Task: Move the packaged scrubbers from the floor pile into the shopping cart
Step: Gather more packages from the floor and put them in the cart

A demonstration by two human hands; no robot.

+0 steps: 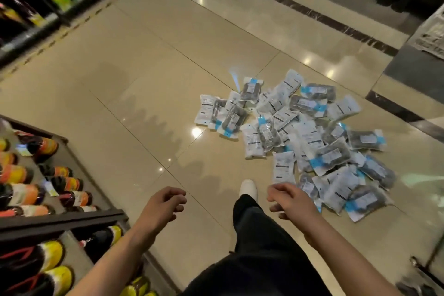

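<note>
A pile of clear plastic scrubber packets with blue bands and white labels lies on the glossy beige tiled floor, at two o'clock from the hands. The left hand and right hand hang loosely curled, holding nothing.

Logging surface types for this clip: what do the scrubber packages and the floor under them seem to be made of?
The scrubber packages look like thin glossy plastic pouches, clear in part: dark contents show through, with white and blue printed panels and soft creases. The floor looks like polished stone or glazed tile: beige slabs with thin joint lines and sharp reflections of the lights. Which of the two cannot be told.
</note>
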